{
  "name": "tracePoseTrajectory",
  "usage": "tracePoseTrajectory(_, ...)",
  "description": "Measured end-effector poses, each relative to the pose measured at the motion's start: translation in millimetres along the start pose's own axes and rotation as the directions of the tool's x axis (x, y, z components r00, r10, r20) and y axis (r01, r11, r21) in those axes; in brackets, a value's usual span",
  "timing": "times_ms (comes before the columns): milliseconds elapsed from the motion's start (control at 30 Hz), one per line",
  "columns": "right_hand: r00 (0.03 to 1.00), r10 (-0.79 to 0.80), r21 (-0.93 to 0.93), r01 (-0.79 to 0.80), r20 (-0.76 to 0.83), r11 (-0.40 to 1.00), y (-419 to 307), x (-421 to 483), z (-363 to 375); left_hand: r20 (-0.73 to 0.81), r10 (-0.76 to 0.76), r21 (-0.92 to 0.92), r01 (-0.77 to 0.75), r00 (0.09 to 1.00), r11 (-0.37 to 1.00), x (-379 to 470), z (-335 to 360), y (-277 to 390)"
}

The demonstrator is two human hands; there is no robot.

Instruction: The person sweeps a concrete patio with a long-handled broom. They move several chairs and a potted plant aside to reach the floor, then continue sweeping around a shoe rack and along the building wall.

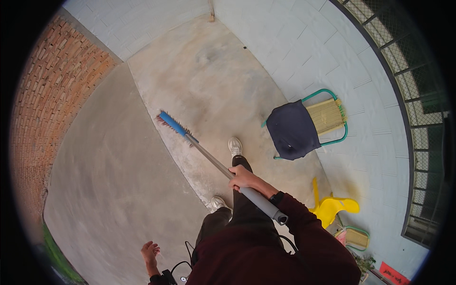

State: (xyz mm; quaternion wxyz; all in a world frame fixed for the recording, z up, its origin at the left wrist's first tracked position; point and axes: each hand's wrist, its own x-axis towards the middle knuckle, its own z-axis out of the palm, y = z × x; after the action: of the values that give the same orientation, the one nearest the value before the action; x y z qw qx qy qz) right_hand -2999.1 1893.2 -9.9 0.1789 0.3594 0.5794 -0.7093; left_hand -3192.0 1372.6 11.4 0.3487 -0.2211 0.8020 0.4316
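Note:
My right hand [241, 179] is closed around the grey metal pole of a long-handled floor brush [213, 161], just ahead of its thick grey grip [263, 205]. The grip's hollow end lies by my right forearm. At the far end is a blue brush head [174, 123] with dark reddish bristles along both sides, over the concrete floor near a straight seam. Whether the bristles touch the floor, I cannot tell. My left hand [150, 250] hangs out at the lower left with loosely curled fingers and nothing in it.
A green-framed chair [325, 117] with a dark cloth [293, 130] on its seat stands by the pale block wall [313, 46] on the right. Behind it are a yellow plastic chair [327, 210] and another green-framed chair [357, 239]. A brick wall [53, 82] bounds the left.

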Motion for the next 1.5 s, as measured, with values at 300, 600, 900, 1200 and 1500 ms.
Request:
tracePoseTrajectory(300, 0.668, -0.027, -0.153, -0.131, -0.743, 0.980, 5, 47, -264, 0.059, -0.215, 0.190, 0.200, 0.975, 0.961, -4, 123, 95)
tracePoseTrajectory(600, 0.696, 0.304, 0.135, -0.289, -0.651, 0.948, -4, 97, -363, 0.062, -0.063, 0.284, 0.043, 0.996, 0.958, 11, 177, 203)
tracePoseTrajectory(900, 0.614, 0.282, -0.077, -0.492, -0.737, 0.867, -16, 145, -359, 0.102, -0.150, 0.278, 0.117, 0.983, 0.953, 24, 183, 195)
tracePoseTrajectory(1200, 0.963, 0.067, -0.497, -0.194, -0.262, 0.846, -46, 243, -25, 0.038, -0.218, 0.149, 0.210, 0.975, 0.966, 19, 143, 145)
tracePoseTrajectory(1500, 0.929, 0.160, -0.249, -0.076, 0.334, 0.965, -177, 255, 91, -0.009, -0.215, -0.048, 0.215, 0.976, 0.975, 30, 95, 134)
